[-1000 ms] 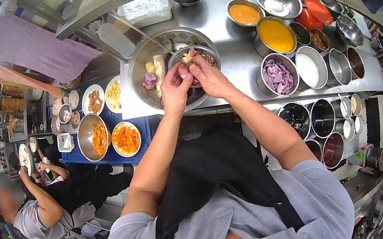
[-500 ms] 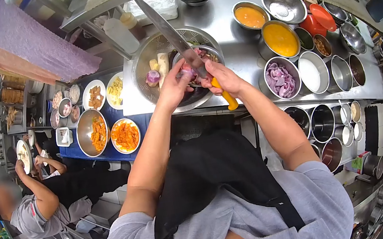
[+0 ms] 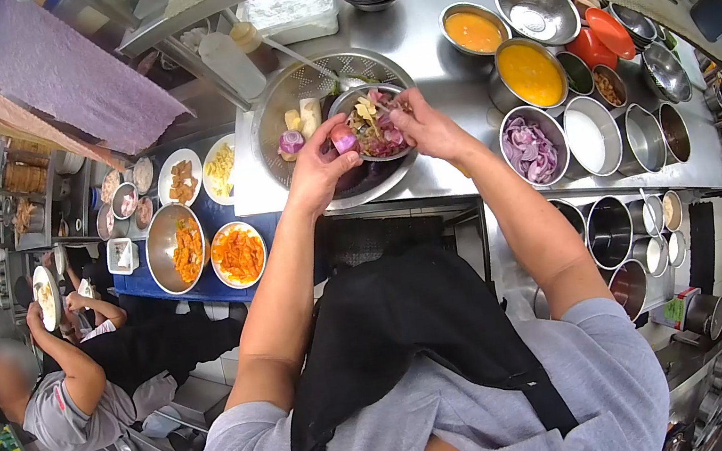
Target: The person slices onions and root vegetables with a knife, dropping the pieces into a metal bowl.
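My left hand (image 3: 320, 167) is closed round a red onion (image 3: 345, 138) at the left rim of a metal bowl (image 3: 402, 85). This bowl, holding onion skins and trimmings (image 3: 377, 122), sits in a perforated colander (image 3: 266, 112). My right hand (image 3: 430, 126) is closed over the bowl's right side. A sliver of the knife's yellow handle (image 3: 464, 170) shows beside that wrist; the blade is hidden. Another red onion (image 3: 291, 142), pale ginger-like pieces (image 3: 294, 120) and a thick white stalk (image 3: 310, 117) lie in the colander's left side. A ladle (image 3: 317, 67) leans over its far rim.
To the right stand bowls of orange liquid (image 3: 472, 32), yellow liquid (image 3: 530, 73) and sliced red onion (image 3: 530, 149). Bowls of orange food (image 3: 185, 255) and plates line the left. A shelf edge (image 3: 184, 26) overhangs the counter. At far left a person (image 3: 72, 384) holds a plate.
The knife blade, earlier raised across the colander, has swung down out of sight. My hands have moved apart, uncovering the trimmings. The onion now shows clearly in my left fingers.
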`<state>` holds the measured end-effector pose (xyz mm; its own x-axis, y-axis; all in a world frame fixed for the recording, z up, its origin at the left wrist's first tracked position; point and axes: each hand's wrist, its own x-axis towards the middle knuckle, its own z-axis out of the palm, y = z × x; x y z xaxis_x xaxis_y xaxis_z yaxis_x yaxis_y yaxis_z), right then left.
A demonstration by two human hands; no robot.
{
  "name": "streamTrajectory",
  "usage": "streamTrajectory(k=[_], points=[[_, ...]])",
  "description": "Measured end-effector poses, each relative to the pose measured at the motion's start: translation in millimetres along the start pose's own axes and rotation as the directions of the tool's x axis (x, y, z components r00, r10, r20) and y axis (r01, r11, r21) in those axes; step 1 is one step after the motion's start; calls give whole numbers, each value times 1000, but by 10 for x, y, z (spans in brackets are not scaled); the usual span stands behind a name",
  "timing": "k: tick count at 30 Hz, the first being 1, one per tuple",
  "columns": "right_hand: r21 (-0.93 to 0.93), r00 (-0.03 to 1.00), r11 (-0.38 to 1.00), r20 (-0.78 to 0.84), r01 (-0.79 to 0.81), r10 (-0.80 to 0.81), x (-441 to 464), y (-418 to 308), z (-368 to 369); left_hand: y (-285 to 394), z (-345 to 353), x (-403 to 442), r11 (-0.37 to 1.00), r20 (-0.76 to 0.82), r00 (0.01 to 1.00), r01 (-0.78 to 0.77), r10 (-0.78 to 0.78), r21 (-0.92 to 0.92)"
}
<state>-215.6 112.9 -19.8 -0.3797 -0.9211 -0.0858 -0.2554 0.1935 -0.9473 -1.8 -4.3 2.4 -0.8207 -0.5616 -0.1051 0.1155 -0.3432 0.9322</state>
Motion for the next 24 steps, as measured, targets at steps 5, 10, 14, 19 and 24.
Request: streamTrajectory(k=[5,10,14,19,24], points=[[-211,989,973,87,-99,119,-32,-149,93,-37,11,84,999,-50,999,16,-18,-39],[-246,980,951,-16,188,-198,-208,-101,244,-126,59,120,999,-93,995,39,-41,-24],[-315,984,932,46,180,-175,-400,-408,278,-64,206,92,997,-154,986,57,-64,-51],[-338,974,916,7,216,-227,-407,-411,328,-36,245,72,998,-196,979,48,-54,-37],[-309,969,922,-6,232,-245,-406,-339,349,-49,204,45,992,-155,981,106,-114,-62]])
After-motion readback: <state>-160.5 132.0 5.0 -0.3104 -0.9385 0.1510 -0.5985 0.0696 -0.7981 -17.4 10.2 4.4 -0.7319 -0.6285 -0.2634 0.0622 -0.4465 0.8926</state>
